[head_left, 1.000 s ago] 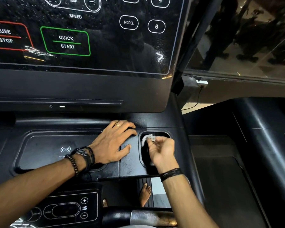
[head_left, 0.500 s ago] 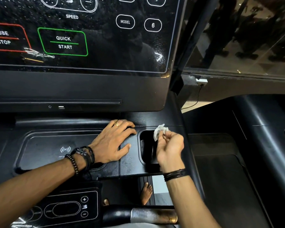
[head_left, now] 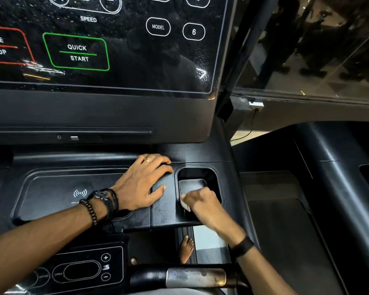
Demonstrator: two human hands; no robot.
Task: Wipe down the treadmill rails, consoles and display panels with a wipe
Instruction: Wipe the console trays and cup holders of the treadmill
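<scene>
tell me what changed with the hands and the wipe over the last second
The right hand lifted the wipe above the cup holder pocket, then brought it back down to the pocket's near left edge, gripping it throughout. The left hand stayed flat on the console tray.

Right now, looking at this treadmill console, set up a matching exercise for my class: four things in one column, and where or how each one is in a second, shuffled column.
Column A
1. left hand
2. right hand
3. wipe
4. QUICK START button

Column B
a. outlined in green on the display panel
b. lies flat on the console, beside the cup recess
c. white, pinched in the fingers at the recess's near-left edge
d. reaches into the cup recess, fingers curled

Pairs: 1-b, 2-d, 3-c, 4-a
</scene>
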